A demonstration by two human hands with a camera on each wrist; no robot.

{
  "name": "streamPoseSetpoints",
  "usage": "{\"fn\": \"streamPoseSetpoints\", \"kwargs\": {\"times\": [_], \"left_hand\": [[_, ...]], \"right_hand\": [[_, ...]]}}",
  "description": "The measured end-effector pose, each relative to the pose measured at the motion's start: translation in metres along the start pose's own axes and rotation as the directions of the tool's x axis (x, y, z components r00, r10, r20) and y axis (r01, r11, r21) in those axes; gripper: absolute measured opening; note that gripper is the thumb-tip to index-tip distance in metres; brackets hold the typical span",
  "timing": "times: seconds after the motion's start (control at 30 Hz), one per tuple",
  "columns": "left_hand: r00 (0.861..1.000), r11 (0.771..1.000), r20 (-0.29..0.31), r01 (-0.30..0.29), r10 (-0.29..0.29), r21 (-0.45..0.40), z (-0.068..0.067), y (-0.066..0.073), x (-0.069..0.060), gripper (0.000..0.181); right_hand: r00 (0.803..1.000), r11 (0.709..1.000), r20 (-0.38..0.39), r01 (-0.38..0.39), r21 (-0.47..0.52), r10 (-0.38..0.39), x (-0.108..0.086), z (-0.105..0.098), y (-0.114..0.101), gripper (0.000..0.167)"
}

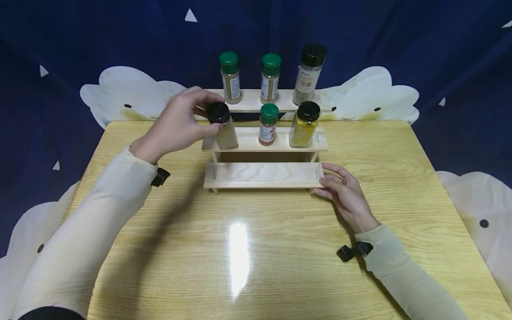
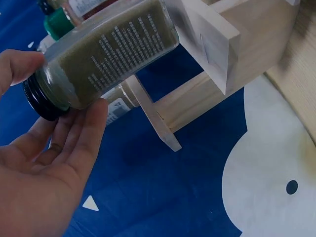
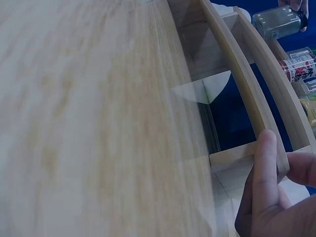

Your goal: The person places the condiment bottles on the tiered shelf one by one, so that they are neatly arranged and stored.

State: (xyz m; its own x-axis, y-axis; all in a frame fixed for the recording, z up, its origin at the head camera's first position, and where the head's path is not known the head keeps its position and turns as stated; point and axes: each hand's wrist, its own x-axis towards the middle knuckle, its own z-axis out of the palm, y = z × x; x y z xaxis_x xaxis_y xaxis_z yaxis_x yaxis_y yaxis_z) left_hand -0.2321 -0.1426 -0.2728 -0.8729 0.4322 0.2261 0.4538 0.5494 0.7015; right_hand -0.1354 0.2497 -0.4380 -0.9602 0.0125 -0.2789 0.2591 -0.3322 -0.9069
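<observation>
My left hand (image 1: 182, 118) pinches a square glass spice jar (image 2: 111, 54) near its black lid, thumb on one side and fingers on the other. Greenish-brown powder fills much of that jar. It stands at the left end of the middle tier of a wooden spice rack (image 1: 264, 173); whether its base fully rests there I cannot tell. My right hand (image 1: 346, 193) holds the right end of the bottom tier between thumb and fingers. On the middle tier are also a green-lidded jar (image 1: 267, 129) and a black-lidded jar with yellow contents (image 1: 302, 129).
Two green-lidded jars (image 1: 230, 82) and a taller black-lidded jar (image 1: 307, 80) line the top tier. The rack is at the back of a wood-grain table (image 1: 280, 258). A dark blue curtain (image 1: 256, 26) with white cloud shapes hangs behind it.
</observation>
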Motion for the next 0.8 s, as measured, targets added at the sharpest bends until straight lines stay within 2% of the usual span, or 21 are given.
{"fn": "streamPoseSetpoints", "kwargs": {"times": [0.3, 0.8], "left_hand": [[0.999, 1.000, 0.046, 0.018, -0.017, -0.020, 0.004, -0.003, 0.011, 0.048], [0.998, 1.000, 0.063, 0.010, -0.009, -0.018, 0.011, -0.007, 0.022, 0.051]], "right_hand": [[1.000, 1.000, 0.000, 0.004, 0.001, -0.004, 0.000, -0.001, 0.001, 0.042], [1.000, 1.000, 0.006, 0.011, 0.022, -0.011, 0.003, -0.003, 0.004, 0.042]]}}
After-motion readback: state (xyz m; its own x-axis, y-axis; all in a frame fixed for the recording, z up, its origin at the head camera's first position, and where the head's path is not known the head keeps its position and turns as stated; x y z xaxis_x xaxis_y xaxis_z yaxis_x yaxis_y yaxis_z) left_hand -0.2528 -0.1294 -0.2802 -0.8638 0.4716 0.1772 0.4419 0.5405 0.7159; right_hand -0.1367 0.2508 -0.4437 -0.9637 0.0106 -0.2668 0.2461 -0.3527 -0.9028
